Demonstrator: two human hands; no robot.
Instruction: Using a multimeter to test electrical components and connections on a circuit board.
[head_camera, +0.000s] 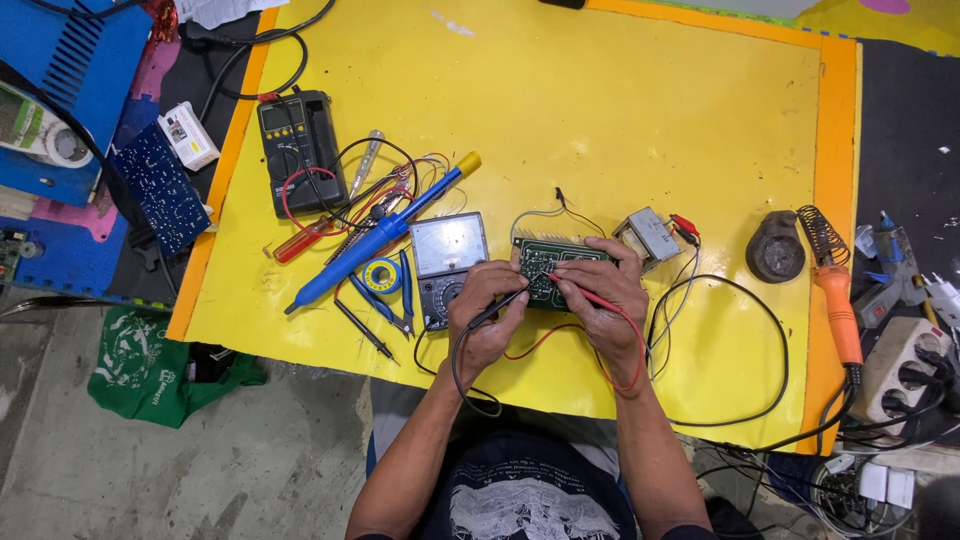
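Note:
A small green circuit board (548, 256) lies on the yellow table (620, 130) near its front edge. My left hand (485, 318) grips a black test probe (497, 308) whose tip touches the board. My right hand (603, 302) grips a red test probe (590, 296), its tip also on the board, while the fingers rest on the board's right end. Just left of the board sits an analog multimeter (447, 262) with a pale dial. A small grey transformer (647, 236) with clip leads stands to the right of the board.
A blue desoldering pump (375, 240), solder roll (381, 275), pliers, screwdrivers and a black digital multimeter (297, 150) lie left. An orange soldering iron (838, 305) in its coil stand, a round brown lump (775, 248) and a power strip (905, 360) are at the right. Black cable loops across the front.

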